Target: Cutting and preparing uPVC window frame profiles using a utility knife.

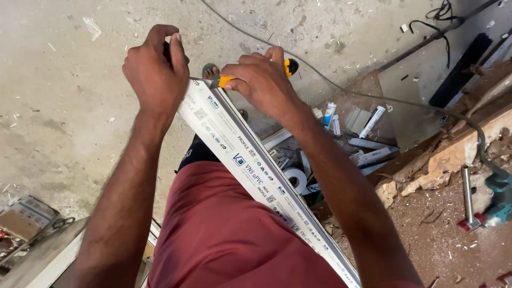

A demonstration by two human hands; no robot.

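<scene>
1. A long white plastic profile (256,178), covered in a printed protective film, is seen running diagonally from the person's lap up and away – its long axis goes from the lower right of the view to the upper left, where its far end is met by both hands.
2. The left hand (154,69) is closed around the far end of the profile from its left side, fingers curled over the top; that end is steadied in this grip.
3. The right hand (261,80) is closed on a utility knife (226,81) with a yellow and black handle, whose tip is laid against the profile's end, just beside the left hand. The right hand is the nearer one to the working point, and the knife lies across the profile's long axis rather than along it.
4. Whether the blade is actually touching the film cannot be told, as it is hidden by the fingers.
5. The profile is smooth, rigid and flat-faced with sharp straight edges; the film on it looks glossy.
6. Below, a rough concrete floor (69,117) strewn with chips and dust is seen – sealant tubes (372,121) and a roll of white tape (295,178) lie in a heap to the right, and a teal power drill (493,200) rests near the floor's right edge beside broken masonry.
</scene>
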